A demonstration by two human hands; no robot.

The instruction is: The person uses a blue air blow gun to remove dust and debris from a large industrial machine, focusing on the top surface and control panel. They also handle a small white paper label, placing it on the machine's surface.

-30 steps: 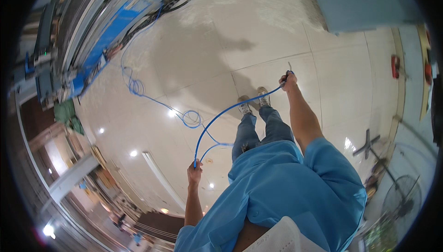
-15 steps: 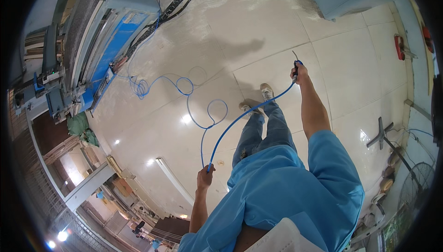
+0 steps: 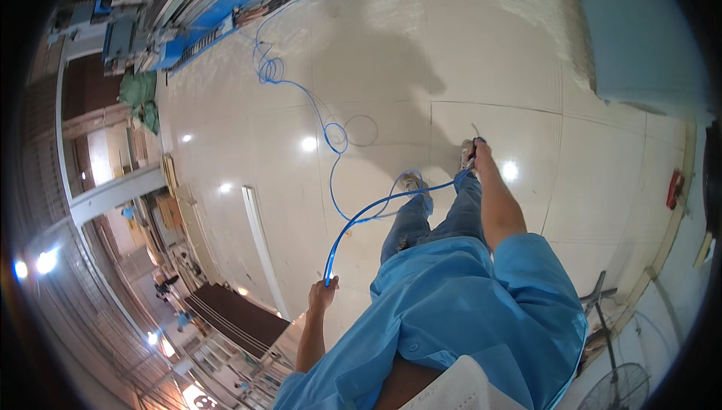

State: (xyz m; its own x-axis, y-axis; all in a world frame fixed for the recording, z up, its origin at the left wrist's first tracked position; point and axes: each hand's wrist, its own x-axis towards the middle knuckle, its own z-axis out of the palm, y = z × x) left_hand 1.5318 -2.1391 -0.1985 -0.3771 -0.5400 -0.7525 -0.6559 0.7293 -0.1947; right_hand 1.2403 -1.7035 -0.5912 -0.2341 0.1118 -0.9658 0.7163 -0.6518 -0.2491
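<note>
The left hand [image 3: 323, 294] is positioned to the left of the torso, closed in a grip. The left forearm [image 3: 310, 338] extends forward, inclined slightly to the right, with the left wrist [image 3: 319, 312] nearly in line with it. The right hand [image 3: 480, 156] is located farther forward, also closed in a grip. The right forearm [image 3: 502, 211] extends forward, angled slightly inward (the bend at the right elbow cannot be determined). Both hands are raised in front of the body, well apart.

tool [image 3: 475, 133]: partly hidden by right grip [image 3: 482, 154] | fan [image 3: 613, 393]: cut off below
</note>
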